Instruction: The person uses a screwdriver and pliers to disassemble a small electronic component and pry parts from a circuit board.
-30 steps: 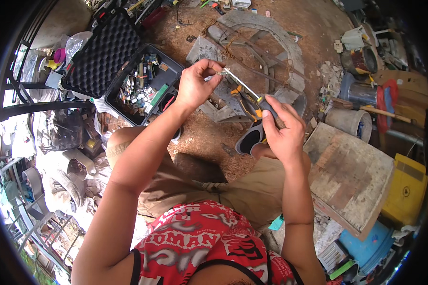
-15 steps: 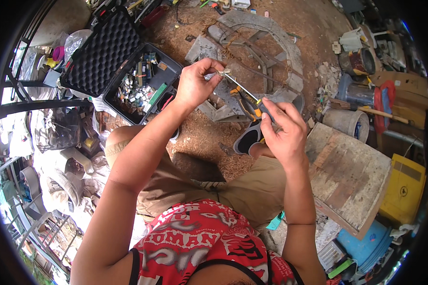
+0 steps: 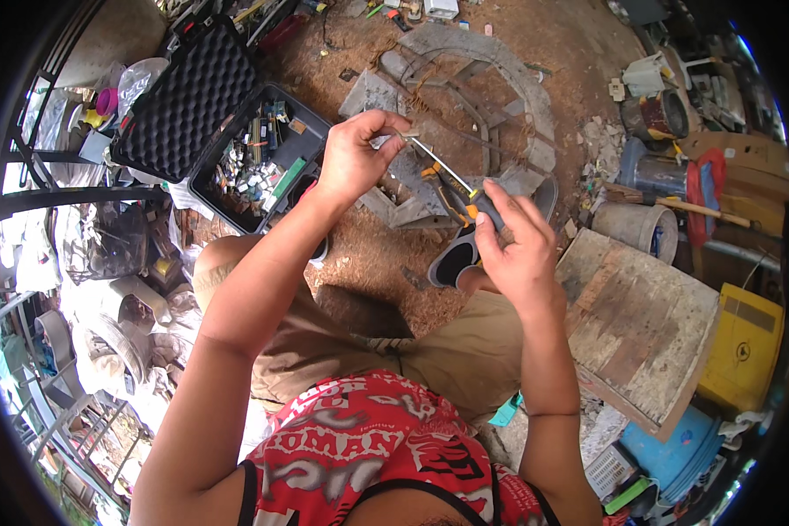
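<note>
My left hand pinches a small pale piece between thumb and fingertips; its exact kind is too small to make out. In my right hand is a screwdriver, gripped by its dark handle with a yellow collar. The thin metal shaft slants up and left, and its tip meets the small piece at my left fingertips. Just beyond the screwdriver, pliers with orange and black handles lie near the grey ring frame. My fingers hide part of the piece and of the handle.
An open black case with a foam-lined lid, left, holds many small electronic parts. On the right are a worn wooden board, a yellow box, a blue bucket and a grey bucket. My knees and a shoe are below.
My right hand and the screwdriver handle have shifted slightly down and left. The tip stays at the small piece, and my left hand keeps its pinch with hardly any movement.
</note>
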`<state>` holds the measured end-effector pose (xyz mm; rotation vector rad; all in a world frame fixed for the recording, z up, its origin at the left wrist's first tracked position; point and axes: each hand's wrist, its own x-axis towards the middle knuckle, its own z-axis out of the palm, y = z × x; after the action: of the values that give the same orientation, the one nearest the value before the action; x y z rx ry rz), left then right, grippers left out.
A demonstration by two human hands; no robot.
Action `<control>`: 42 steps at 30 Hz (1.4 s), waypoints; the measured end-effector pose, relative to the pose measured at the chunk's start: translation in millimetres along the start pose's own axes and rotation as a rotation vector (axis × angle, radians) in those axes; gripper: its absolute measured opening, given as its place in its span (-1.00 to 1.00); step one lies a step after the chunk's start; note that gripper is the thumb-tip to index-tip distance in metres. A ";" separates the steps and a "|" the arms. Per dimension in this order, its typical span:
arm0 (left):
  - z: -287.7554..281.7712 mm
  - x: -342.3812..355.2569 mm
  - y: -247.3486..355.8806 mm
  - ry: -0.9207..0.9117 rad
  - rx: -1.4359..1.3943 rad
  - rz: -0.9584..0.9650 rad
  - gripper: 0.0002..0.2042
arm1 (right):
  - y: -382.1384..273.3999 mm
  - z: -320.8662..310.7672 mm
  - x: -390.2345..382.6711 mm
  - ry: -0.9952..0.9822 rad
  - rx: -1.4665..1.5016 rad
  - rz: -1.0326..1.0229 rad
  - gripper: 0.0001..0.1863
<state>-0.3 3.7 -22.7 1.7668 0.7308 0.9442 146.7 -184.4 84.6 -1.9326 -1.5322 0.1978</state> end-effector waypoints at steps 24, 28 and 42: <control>-20.4 0.4 40.3 -0.133 -0.355 -0.027 -0.83 | -15.4 -20.6 4.2 -0.275 0.334 0.254 -0.64; -20.3 0.3 50.9 -0.065 -0.235 0.035 -0.81 | -25.9 5.6 -8.7 0.069 0.286 0.079 -0.66; -1.2 -4.8 54.5 -0.105 -0.609 -0.117 -0.57 | -37.1 3.9 -8.8 0.018 -0.066 -0.011 -0.54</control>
<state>-0.4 -18.8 27.2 1.2126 0.4122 0.8711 111.9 -187.2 100.5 -1.9712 -1.5548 0.1261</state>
